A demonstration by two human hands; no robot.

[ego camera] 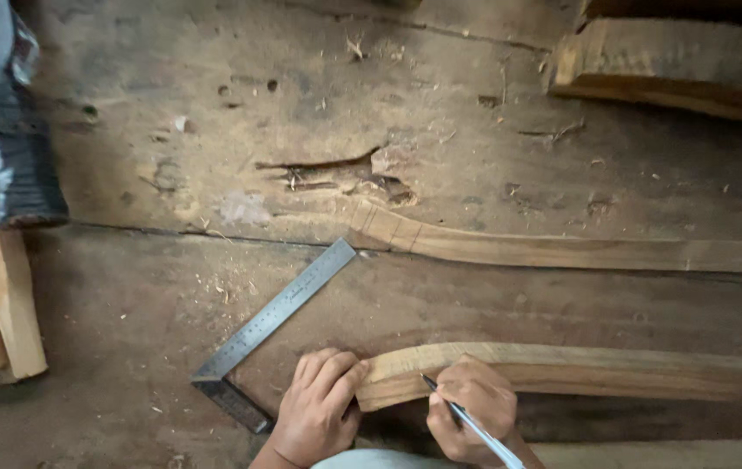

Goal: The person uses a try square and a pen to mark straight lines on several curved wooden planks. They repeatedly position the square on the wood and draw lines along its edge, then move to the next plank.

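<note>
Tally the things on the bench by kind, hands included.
Curved wood strips: 2 (near, far)
Try square: 1
Pen: 1
Hands: 2 (left, right)
Total: 6

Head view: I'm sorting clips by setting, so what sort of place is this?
Probably a woodworking shop. A worn plank workbench strewn with chips, a metal try square, and curved wooden pieces; the left hand steadies one curved wooden piece while the right hand marks it with a pen.
</note>
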